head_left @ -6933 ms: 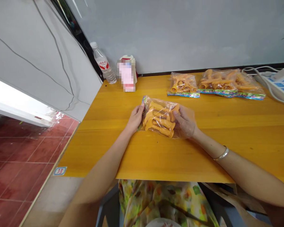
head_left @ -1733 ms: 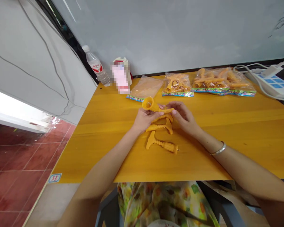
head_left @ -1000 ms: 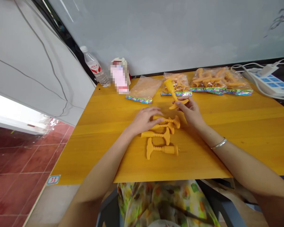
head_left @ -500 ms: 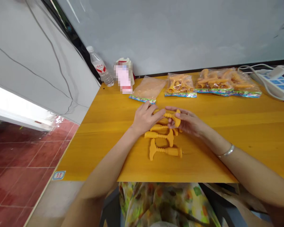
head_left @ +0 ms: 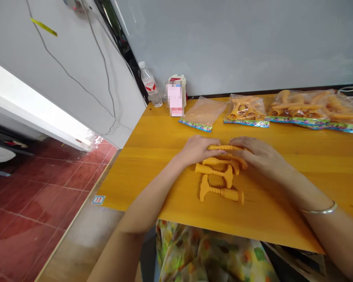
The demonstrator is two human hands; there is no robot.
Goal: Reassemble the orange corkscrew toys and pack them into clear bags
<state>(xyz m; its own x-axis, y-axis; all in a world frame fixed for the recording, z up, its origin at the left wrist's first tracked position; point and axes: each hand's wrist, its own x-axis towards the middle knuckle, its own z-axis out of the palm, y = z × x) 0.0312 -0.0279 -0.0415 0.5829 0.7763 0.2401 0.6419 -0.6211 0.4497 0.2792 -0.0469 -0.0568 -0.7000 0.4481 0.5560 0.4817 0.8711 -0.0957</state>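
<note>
four ribbed orange plastic pieces [head_left: 220, 193] lie side by side mid-table on the yellow wooden table [head_left: 282, 219], and a fifth may be hidden under the hands. in the head view they look light and stiff, so the ribbed shaft seems the best place to take hold. the left hand [head_left: 198, 150] and right hand [head_left: 260, 154] lie palms down on the farthest piece [head_left: 223, 147], fingers spread flat, not closed round it. half a second earlier the right hand's fingers were curled; the pieces, bagged at first, now lie loose, their clear bag [head_left: 202, 113] flat near the back edge.
</note>
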